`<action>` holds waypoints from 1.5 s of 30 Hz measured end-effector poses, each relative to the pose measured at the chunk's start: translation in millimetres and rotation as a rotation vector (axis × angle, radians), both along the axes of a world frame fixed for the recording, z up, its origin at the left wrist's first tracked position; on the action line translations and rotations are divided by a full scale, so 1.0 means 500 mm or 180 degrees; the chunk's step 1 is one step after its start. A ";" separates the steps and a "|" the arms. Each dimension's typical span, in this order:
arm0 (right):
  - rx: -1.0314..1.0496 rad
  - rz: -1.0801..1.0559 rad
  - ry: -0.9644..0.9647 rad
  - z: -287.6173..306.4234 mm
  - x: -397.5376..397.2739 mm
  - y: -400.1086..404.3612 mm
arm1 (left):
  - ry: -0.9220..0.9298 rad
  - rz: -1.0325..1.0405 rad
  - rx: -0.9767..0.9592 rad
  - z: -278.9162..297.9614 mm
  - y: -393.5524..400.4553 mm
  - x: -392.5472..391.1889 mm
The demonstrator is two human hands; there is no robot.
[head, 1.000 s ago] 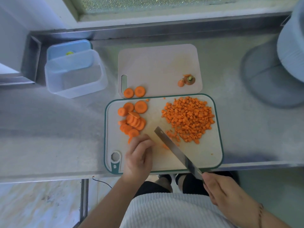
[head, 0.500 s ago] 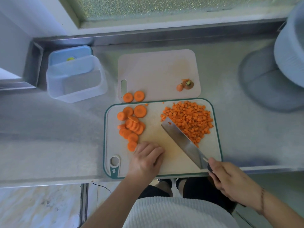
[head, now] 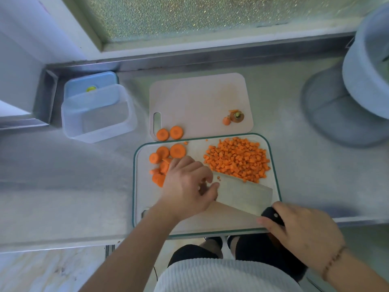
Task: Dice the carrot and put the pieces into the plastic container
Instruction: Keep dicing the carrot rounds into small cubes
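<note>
1. Orange carrot cubes are piled at the far right of the green-rimmed cutting board; I judge them light, firm and prone to scatter, best scooped on the flat blade.
2. Round slices, still undiced, lie at the board's far left.
3. My left hand, fingers curled, rests on those slices, thumb touching the knife.
4. My right hand grips the black handle.
5. Clear container sits at the counter's far left, empty.
</note>
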State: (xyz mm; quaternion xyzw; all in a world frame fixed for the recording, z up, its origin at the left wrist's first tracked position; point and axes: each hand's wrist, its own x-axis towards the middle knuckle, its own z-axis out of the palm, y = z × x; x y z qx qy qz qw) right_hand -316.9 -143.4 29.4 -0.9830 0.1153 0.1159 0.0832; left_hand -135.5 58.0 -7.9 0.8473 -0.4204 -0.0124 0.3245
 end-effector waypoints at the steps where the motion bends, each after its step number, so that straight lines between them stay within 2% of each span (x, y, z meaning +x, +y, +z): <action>1: -0.0035 0.0077 -0.0147 -0.004 0.000 -0.002 | -0.0037 -0.0094 0.0253 -0.006 -0.007 0.001; 4: -0.0196 0.0292 -0.0396 -0.016 -0.007 -0.006 | -0.0083 -0.0237 0.0604 -0.019 -0.028 -0.001; 8: -0.0314 0.0341 -0.0504 -0.015 -0.004 -0.008 | -0.0120 -0.0153 0.0757 -0.027 -0.049 0.001; 12: -0.0329 0.0352 -0.0614 -0.016 -0.001 -0.007 | 0.0214 0.0070 0.0536 -0.031 -0.077 0.003; 15: -0.0328 0.0361 -0.0713 -0.020 0.002 -0.002 | 0.0596 -0.0265 0.0379 -0.027 -0.094 -0.011; 19: -0.0320 0.0389 -0.0789 -0.022 0.003 0.002 | 0.0304 -0.0335 0.0476 -0.026 -0.100 -0.017; 23: -0.0234 0.0367 -0.0865 -0.024 -0.001 0.000 | 0.0450 -0.0303 0.0196 -0.026 -0.103 0.005; 25: -0.0161 0.0277 -0.0887 -0.028 -0.004 -0.002 | 0.0241 -0.0289 0.0161 -0.022 -0.087 0.034; 27: -0.0027 0.0135 -0.0872 -0.030 -0.014 -0.004 | 0.0015 -0.0006 0.0058 -0.016 -0.054 0.075; 28: 0.0056 0.0036 -0.0831 -0.029 -0.019 -0.004 | -0.0116 0.0186 0.0092 -0.018 -0.032 0.096; 30: 0.0161 -0.0195 -0.0719 -0.027 -0.030 -0.005 | -0.0341 0.0476 0.0598 -0.020 0.008 0.127; 32: 0.0216 -0.0480 -0.0443 -0.022 -0.037 -0.004 | -0.0249 0.0522 0.1102 -0.025 0.028 0.140; 34: 0.0346 -0.0785 -0.0187 -0.018 -0.043 0.000 | -0.0044 0.0515 0.1153 -0.025 0.031 0.139; 39: 0.1023 -0.1217 -0.0203 -0.008 -0.041 0.009 | 0.0241 0.0652 0.0662 -0.016 0.016 0.131; 43: 0.2767 -0.1891 0.0409 0.010 -0.025 0.033 | 0.0352 0.0965 -0.0387 0.012 0.011 0.079; 45: 0.3419 -0.2149 0.0683 -0.003 -0.026 0.047 | 0.0180 0.0788 -0.0673 0.005 0.025 0.028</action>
